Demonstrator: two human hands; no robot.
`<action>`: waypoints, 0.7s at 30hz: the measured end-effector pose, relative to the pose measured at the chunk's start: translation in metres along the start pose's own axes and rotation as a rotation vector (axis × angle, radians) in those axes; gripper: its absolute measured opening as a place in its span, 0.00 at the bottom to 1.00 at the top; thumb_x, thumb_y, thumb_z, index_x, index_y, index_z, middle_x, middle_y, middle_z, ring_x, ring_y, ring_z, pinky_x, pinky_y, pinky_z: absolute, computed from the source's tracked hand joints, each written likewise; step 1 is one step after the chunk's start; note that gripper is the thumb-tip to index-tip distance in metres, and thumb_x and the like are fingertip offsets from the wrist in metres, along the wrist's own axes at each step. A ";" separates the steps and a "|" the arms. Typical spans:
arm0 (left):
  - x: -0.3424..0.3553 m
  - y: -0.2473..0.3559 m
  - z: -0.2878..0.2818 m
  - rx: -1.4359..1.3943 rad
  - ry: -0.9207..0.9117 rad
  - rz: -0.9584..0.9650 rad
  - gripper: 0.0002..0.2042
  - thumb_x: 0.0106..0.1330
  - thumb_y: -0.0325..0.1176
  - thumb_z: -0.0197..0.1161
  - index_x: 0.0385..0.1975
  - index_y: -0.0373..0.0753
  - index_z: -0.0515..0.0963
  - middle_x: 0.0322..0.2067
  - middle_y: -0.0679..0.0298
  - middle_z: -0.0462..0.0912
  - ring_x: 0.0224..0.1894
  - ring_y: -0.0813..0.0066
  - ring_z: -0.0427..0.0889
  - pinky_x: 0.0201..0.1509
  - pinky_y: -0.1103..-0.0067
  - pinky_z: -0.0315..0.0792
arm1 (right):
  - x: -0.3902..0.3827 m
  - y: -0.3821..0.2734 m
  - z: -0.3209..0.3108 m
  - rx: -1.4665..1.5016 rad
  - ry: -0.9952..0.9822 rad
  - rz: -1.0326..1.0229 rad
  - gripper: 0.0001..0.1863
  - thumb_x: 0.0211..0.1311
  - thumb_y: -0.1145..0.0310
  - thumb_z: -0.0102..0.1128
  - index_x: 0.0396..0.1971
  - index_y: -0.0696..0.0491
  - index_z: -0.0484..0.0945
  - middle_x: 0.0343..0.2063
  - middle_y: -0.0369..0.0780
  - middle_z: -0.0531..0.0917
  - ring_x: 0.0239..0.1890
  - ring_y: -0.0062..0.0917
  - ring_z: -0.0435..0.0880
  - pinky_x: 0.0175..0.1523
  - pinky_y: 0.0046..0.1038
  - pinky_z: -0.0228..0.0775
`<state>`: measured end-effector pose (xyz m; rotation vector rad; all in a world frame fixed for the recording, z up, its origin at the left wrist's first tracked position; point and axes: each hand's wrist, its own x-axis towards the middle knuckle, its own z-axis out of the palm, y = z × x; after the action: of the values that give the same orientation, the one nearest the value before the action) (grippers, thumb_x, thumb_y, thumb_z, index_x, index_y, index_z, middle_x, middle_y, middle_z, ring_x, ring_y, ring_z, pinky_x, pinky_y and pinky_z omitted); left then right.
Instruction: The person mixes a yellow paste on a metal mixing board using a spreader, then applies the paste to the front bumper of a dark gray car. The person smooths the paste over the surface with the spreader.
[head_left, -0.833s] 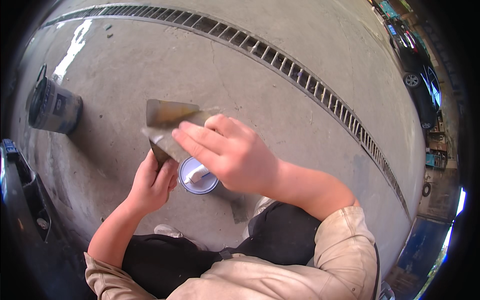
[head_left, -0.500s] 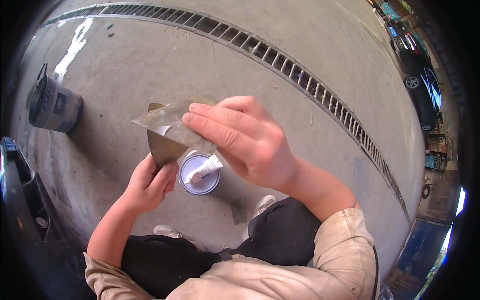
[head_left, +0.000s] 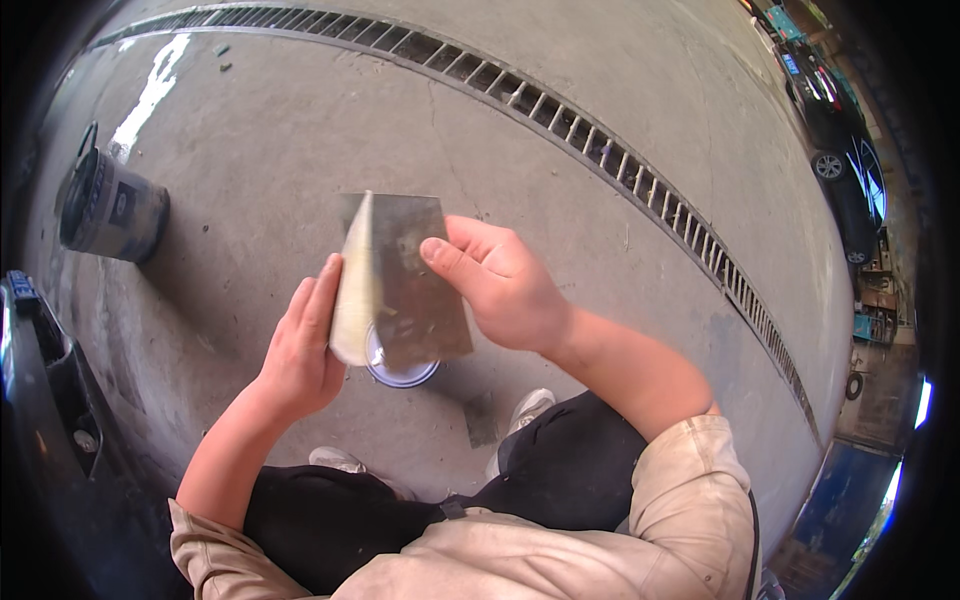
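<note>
My left hand [head_left: 300,350] holds a thin blade [head_left: 355,290] coated in pale putty, turned nearly edge-on to me. Touching its right side is a flat rectangular grey metal plate [head_left: 415,280], smeared and facing up, which my right hand [head_left: 505,285] grips at its right edge with the thumb on top. Both pieces are held above a small round open tin [head_left: 400,372] with pale contents, which stands on the concrete floor between my knees and is half hidden by them.
A larger dark can [head_left: 105,205] stands on the floor at the far left. A long drain grate [head_left: 600,150] curves across the concrete behind. A dark vehicle part [head_left: 40,400] fills the left edge, and a parked car [head_left: 845,150] sits far right. My shoe [head_left: 525,410] is below the tin.
My right hand slid off the top of the plates to the right edge. The grey plate now lies flat and face up, and the putty blade has turned edge-on.
</note>
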<state>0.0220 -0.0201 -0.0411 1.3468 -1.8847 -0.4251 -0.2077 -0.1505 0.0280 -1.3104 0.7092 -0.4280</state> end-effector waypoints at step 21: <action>-0.002 0.015 -0.021 -1.095 -0.287 -0.695 0.08 0.85 0.35 0.49 0.48 0.36 0.69 0.30 0.67 0.71 0.22 0.82 0.65 0.24 0.81 0.62 | 0.005 -0.004 -0.027 -0.889 0.063 -0.961 0.24 0.60 0.82 0.67 0.58 0.59 0.84 0.48 0.47 0.90 0.48 0.40 0.90 0.51 0.36 0.85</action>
<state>0.0285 -0.0090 -0.0188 1.0973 -0.9480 -1.7581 -0.2225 -0.1742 0.0280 -2.4860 0.2487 -0.9854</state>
